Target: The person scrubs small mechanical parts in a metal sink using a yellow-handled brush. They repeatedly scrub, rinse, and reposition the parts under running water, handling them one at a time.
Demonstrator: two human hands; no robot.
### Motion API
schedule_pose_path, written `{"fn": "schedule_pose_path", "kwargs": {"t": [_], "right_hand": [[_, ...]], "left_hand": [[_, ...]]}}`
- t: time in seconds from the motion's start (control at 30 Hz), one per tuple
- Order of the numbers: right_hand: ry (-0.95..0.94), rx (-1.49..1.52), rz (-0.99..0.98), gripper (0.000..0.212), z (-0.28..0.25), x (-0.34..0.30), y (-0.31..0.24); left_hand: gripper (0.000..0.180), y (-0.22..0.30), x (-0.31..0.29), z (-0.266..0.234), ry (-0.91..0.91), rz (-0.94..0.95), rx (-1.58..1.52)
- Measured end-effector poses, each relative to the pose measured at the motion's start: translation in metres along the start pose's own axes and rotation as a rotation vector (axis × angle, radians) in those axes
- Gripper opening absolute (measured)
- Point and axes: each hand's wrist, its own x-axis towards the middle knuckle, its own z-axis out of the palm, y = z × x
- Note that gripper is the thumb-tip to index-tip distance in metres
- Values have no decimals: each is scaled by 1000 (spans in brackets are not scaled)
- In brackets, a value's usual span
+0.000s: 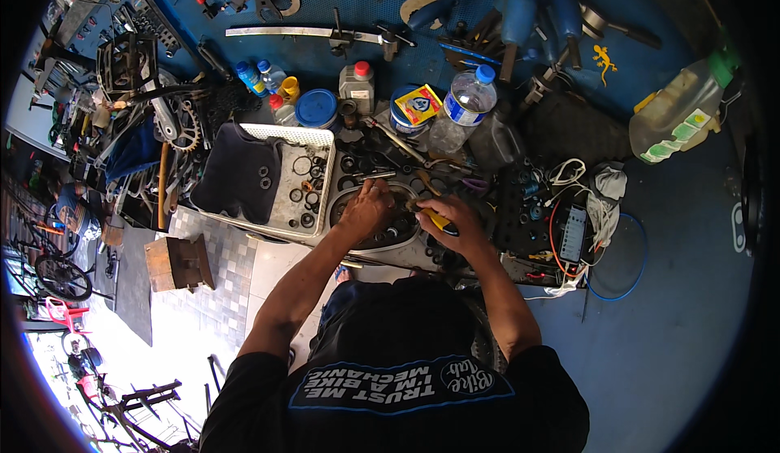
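- The right hand [460, 227] was clamped around a yellow-handled tool [439, 222], at the three o'clock side of an oval basin [390, 247], with the tool's far end pointing toward ten o'clock.
- The left hand [368, 210] was over the basin's eleven o'clock side, fingers bent; whether they pinched anything, I could not tell.
- Small dark parts lay in the basin.
- From the basin, a white tray [329, 178] with rings and a dark cloth [236, 173] sat at ten o'clock, a blue-capped clear bottle [463, 112] at one.
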Motion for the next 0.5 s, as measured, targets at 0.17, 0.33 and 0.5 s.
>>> {"fn": "schedule_pose_path", "kwargs": {"t": [0.17, 0.33, 0.5], "right_hand": [[-13, -19, 27, 27, 0, 4, -10], [-15, -39, 19, 27, 5, 1, -2], [-23, -13, 38, 26, 4, -3, 5]], "left_hand": [[25, 6, 5, -7, 38, 72, 28], [24, 6, 9, -6, 14, 44, 59], [19, 11, 10, -11, -77, -57, -18]]}}
